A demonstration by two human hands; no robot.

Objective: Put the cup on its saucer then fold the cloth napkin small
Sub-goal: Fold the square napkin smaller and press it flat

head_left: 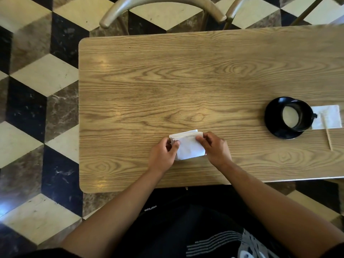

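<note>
A white cloth napkin point(188, 146), folded into a small thick rectangle, lies on the wooden table point(167, 81) near its front edge. My left hand point(163, 153) pinches the napkin's left edge. My right hand point(214, 148) grips its right edge, with the fingers over the top fold. Far to the right, a black cup point(297, 116) with a pale inside stands on a black saucer point(275, 130), its handle pointing right.
A white paper napkin point(329, 116) lies right of the saucer, with a thin wooden stick point(326, 133) across it. Two chair backs point(162, 8) stand beyond the table's far edge. The floor has a black, cream and brown cube pattern.
</note>
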